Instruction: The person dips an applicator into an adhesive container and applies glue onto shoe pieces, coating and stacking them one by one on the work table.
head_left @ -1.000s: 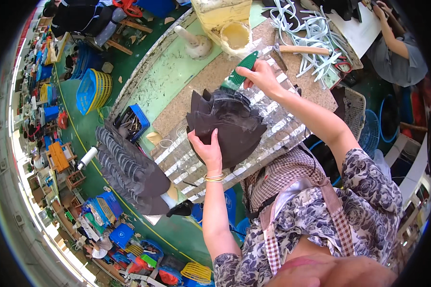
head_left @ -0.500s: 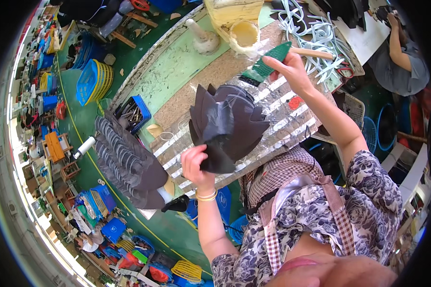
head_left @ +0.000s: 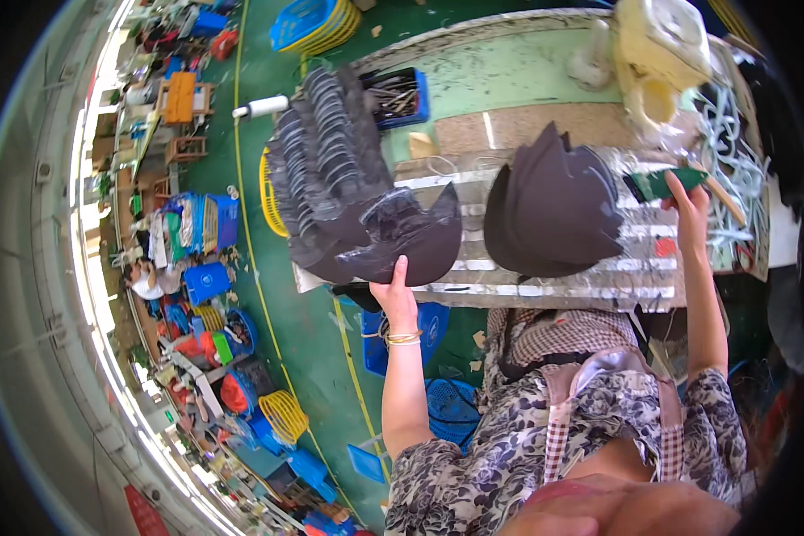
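Left grip [head_left: 395, 302]: pinching the near edge of one dark piece; thumb on top, fingers hidden beneath.
Dark piece [head_left: 427, 255]: at the left end of the desk [head_left: 491, 80], shiny patch upward, overlapping the near ends of the layered rows [head_left: 335, 134]. Whether it rests on them or hangs just above, I cannot tell.
Step with the piece: in my judgement, adding a coated piece to the rows.
Next move at the rows: calls, I judge, for lining the piece up with its neighbours and letting go without smearing the shiny patch.
Right grip [head_left: 688, 207]: thumb and fingers pinching the green spreader.
Green spreader [head_left: 672, 184]: dark end pointing left, over the desk's striped part, well apart from the pinched piece. Contact with the surface cannot be confirmed.
Dark stack [head_left: 554, 214]: overlapping pointed pieces lying on the striped part, between my two grips, touched by neither.
Wooden handle [head_left: 725, 200]: just beyond the spreader, alongside the pale strips [head_left: 734, 134] heaped at the right.
Tool tray [head_left: 422, 96]: blue, holding slim tools, just beside the rows.
Yellow container [head_left: 665, 45]: at the desk's far right.
Baskets [head_left: 311, 27]: blue and yellow, nested, on the floor beyond the desk.
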